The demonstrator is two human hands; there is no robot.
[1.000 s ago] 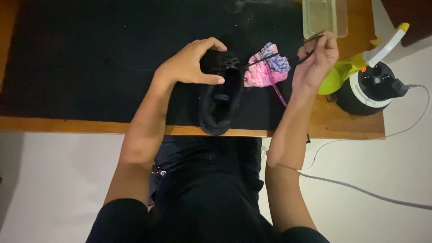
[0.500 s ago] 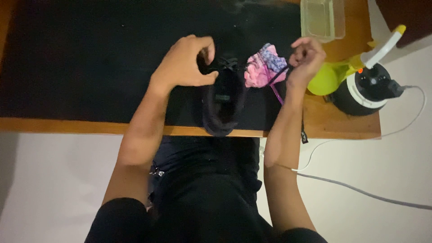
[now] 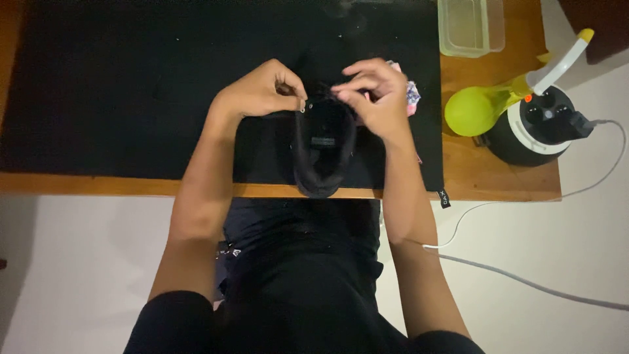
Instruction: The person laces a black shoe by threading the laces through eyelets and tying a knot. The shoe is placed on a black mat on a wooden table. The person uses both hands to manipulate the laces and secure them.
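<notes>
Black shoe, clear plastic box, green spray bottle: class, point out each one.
black shoe (image 3: pixel 323 154), head view, on its inner heel
clear plastic box (image 3: pixel 466 26), head view, on its base
green spray bottle (image 3: pixel 473 110), head view, on its round body

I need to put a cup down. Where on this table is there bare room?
The black mat lies bare left of the left hand and beyond both hands. Crowded: the black shoe, right hand, clear container, green spray bottle and black device.
</notes>
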